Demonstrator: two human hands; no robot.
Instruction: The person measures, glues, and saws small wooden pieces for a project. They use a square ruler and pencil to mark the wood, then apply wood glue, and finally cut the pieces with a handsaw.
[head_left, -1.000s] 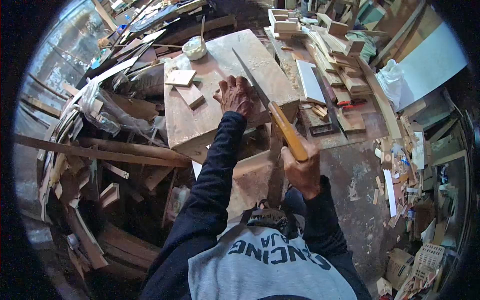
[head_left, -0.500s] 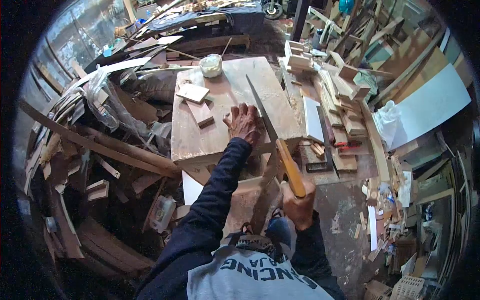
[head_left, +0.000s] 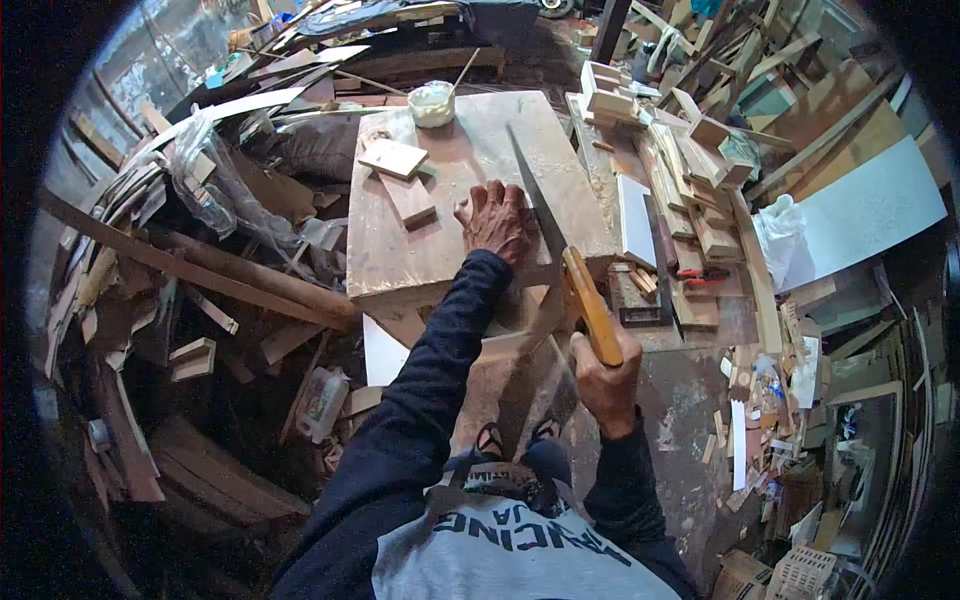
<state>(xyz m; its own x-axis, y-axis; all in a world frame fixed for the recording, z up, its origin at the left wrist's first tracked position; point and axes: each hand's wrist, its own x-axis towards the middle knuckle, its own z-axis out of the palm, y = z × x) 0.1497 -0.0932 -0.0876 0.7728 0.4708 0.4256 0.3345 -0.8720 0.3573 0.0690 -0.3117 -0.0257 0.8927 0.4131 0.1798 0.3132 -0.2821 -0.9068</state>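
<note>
My right hand (head_left: pixel 606 378) is wrapped around the yellow-brown wooden handle of a handsaw (head_left: pixel 592 305). Its long blade slants up and left across the right part of the wooden worktable (head_left: pixel 460 150). Close to the left of the blade, my left hand (head_left: pixel 497 222) bears down, palm down, on a small piece of wood (head_left: pixel 527 238), mostly hidden under the hand. Two short wood blocks (head_left: pixel 394 157) lie overlapped left of that hand. A tub of pale paste (head_left: pixel 431 104) with a stick in it stands near the far edge.
To the right, a lower bench holds wood strips (head_left: pixel 690 200), a white board (head_left: pixel 635 220) and red-handled pliers (head_left: pixel 703 274). Scrap wood and plastic sheeting (head_left: pixel 200 190) crowd the left. Offcuts (head_left: pixel 770 400) litter the floor at right, near a plastic basket (head_left: pixel 803 573).
The saw and my right hand have shifted slightly to the right and forward. My left hand keeps its place on the wood. The view has tilted a little downward.
</note>
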